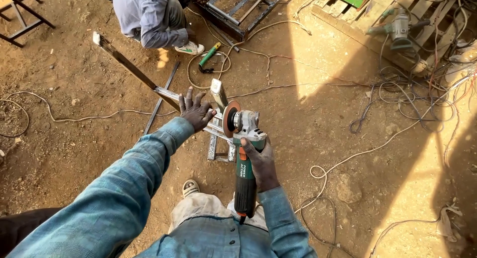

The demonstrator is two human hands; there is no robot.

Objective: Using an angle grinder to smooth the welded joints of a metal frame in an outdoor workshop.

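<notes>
Right hand (262, 164) gripping angle grinder (245, 158), disc pointing away, left hand (196, 110) on steel bar (130, 68)

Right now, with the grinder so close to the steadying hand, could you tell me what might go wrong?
The left hand presses the metal bar right beside the grinder's disc; a slip or kickback could cut bare fingers. The right hand alone holds the angle grinder, so control may be weak. Loose cables on the dirt could snag feet.

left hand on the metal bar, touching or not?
Touching. The head view shows the left hand pressed palm-down on the metal bar, fingers spread over it, no gap visible.
</notes>
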